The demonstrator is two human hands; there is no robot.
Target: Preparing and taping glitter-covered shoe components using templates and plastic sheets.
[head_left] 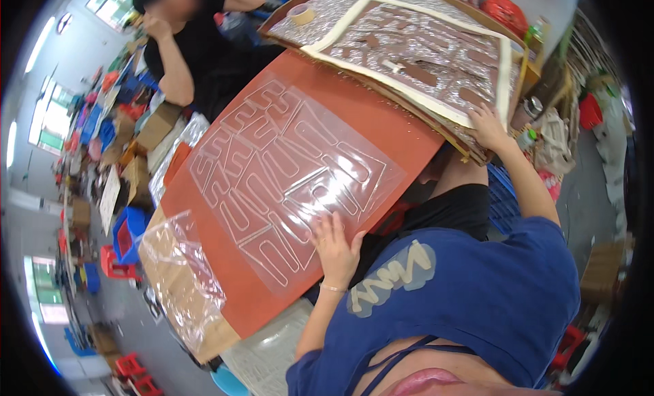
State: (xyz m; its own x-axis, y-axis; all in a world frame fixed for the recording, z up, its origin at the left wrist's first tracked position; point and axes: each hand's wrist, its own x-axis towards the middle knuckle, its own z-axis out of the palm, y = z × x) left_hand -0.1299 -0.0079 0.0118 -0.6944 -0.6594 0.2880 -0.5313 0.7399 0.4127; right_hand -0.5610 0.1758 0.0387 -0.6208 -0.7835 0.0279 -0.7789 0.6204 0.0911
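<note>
Head view: your left hand (335,251) lies flat, fingers spread, gripping nothing; clear sheet (272,150) under and beyond its fingertips, probably pressed to stay smooth. Right-hand fingers (482,116) rest on white-bordered panel's (419,58) near corner, likely steadying it; grip unclear.

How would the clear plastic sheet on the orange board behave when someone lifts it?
The clear plastic sheet probably bends easily, since it looks thin and transparent. Its glossy shine suggests it may feel slippery and slide across the orange board.
</note>
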